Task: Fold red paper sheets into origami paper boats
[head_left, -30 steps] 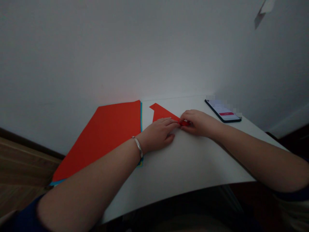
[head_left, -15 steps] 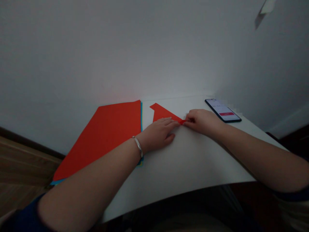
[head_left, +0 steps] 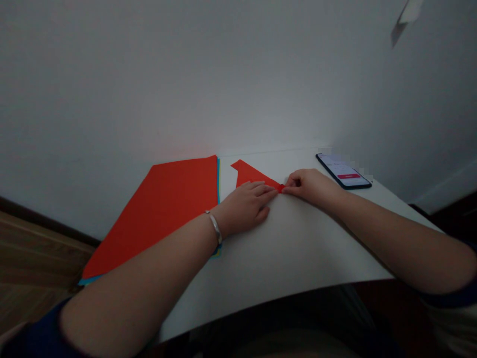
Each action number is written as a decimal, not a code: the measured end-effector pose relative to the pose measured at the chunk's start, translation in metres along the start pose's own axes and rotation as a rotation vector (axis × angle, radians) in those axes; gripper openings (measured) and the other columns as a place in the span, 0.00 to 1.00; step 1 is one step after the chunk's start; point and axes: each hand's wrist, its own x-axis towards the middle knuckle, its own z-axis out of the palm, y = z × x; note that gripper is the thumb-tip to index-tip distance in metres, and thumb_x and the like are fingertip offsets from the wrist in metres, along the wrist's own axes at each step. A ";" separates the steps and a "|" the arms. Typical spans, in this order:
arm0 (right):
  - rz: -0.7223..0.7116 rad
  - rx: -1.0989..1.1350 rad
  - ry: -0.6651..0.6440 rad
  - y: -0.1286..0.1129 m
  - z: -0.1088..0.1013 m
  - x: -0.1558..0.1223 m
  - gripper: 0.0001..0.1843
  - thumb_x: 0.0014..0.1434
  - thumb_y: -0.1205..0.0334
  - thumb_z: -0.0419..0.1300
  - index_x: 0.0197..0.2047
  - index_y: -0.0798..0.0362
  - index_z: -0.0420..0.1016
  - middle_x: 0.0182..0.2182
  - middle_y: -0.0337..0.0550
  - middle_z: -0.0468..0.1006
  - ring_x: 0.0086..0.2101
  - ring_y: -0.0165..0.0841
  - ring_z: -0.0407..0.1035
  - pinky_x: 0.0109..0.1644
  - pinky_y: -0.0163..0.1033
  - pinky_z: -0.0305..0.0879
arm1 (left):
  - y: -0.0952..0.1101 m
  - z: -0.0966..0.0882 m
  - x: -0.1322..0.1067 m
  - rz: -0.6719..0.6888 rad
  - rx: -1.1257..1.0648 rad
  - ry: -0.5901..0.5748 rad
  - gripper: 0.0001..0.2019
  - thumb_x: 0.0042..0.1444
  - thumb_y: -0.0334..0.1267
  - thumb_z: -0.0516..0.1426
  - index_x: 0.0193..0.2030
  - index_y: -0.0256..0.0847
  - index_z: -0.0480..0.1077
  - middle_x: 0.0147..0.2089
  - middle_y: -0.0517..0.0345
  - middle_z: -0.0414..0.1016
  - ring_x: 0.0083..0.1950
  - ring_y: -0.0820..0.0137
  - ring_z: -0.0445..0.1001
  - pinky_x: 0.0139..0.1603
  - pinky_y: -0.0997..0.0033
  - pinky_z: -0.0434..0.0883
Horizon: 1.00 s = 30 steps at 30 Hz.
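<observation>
A folded piece of red paper (head_left: 249,175) lies on the white table (head_left: 290,248). My left hand (head_left: 246,206) rests flat on its near part, fingers stretched out and pressing it down; a silver bangle sits on that wrist. My right hand (head_left: 310,186) is closed in a pinch on the paper's pointed right tip, right beside my left fingertips.
A stack of coloured sheets (head_left: 164,209) with a red one on top lies to the left, reaching over the table's left edge. A phone (head_left: 343,171) with a lit screen lies at the back right corner. A white wall stands close behind.
My right hand has drawn in slightly and less of the red tip shows between its fingers. My left hand has stayed in place.
</observation>
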 end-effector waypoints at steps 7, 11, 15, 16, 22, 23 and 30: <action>0.004 0.049 -0.007 0.005 0.004 0.003 0.10 0.53 0.53 0.64 0.28 0.50 0.77 0.26 0.41 0.79 0.28 0.33 0.70 0.29 0.38 0.60 | -0.002 0.002 -0.001 0.007 0.011 0.003 0.25 0.66 0.37 0.46 0.68 0.37 0.60 0.66 0.47 0.66 0.67 0.61 0.62 0.69 0.56 0.57; -0.009 0.097 -0.013 0.004 0.004 0.005 0.08 0.53 0.56 0.64 0.27 0.50 0.76 0.25 0.40 0.79 0.27 0.33 0.70 0.31 0.37 0.63 | 0.000 0.000 0.000 -0.003 0.014 -0.004 0.24 0.66 0.37 0.47 0.67 0.38 0.61 0.66 0.48 0.67 0.66 0.60 0.63 0.68 0.55 0.57; -0.003 0.111 -0.042 0.003 0.002 0.006 0.06 0.52 0.58 0.64 0.26 0.49 0.76 0.23 0.38 0.78 0.25 0.32 0.69 0.29 0.37 0.63 | 0.002 -0.002 0.000 -0.014 0.029 -0.003 0.24 0.64 0.35 0.48 0.66 0.37 0.63 0.65 0.47 0.68 0.64 0.58 0.65 0.67 0.51 0.58; 0.004 0.112 -0.052 0.004 0.001 0.006 0.05 0.52 0.59 0.64 0.26 0.49 0.76 0.23 0.38 0.78 0.25 0.32 0.69 0.29 0.37 0.62 | 0.002 -0.003 -0.001 -0.013 0.032 -0.004 0.24 0.63 0.35 0.48 0.66 0.36 0.63 0.64 0.47 0.68 0.64 0.58 0.65 0.67 0.51 0.58; -0.011 0.100 -0.102 0.008 -0.002 0.005 0.04 0.54 0.62 0.61 0.29 0.50 0.76 0.24 0.38 0.77 0.25 0.31 0.69 0.29 0.36 0.61 | 0.001 -0.003 -0.003 -0.024 0.014 -0.002 0.23 0.62 0.34 0.49 0.63 0.35 0.65 0.63 0.46 0.69 0.64 0.59 0.66 0.68 0.52 0.59; -0.034 0.094 -0.104 0.008 -0.003 0.004 0.03 0.55 0.62 0.61 0.30 0.50 0.76 0.24 0.38 0.77 0.25 0.31 0.69 0.29 0.36 0.61 | 0.000 -0.003 -0.003 -0.027 0.013 0.002 0.23 0.62 0.34 0.49 0.63 0.35 0.65 0.63 0.46 0.69 0.64 0.59 0.66 0.68 0.53 0.59; -0.306 -0.157 0.043 0.006 -0.006 -0.001 0.06 0.56 0.65 0.61 0.38 0.50 0.79 0.36 0.44 0.80 0.35 0.35 0.71 0.37 0.39 0.63 | 0.001 0.001 0.000 -0.020 0.016 0.025 0.24 0.62 0.33 0.49 0.64 0.34 0.64 0.65 0.46 0.68 0.66 0.61 0.65 0.67 0.60 0.60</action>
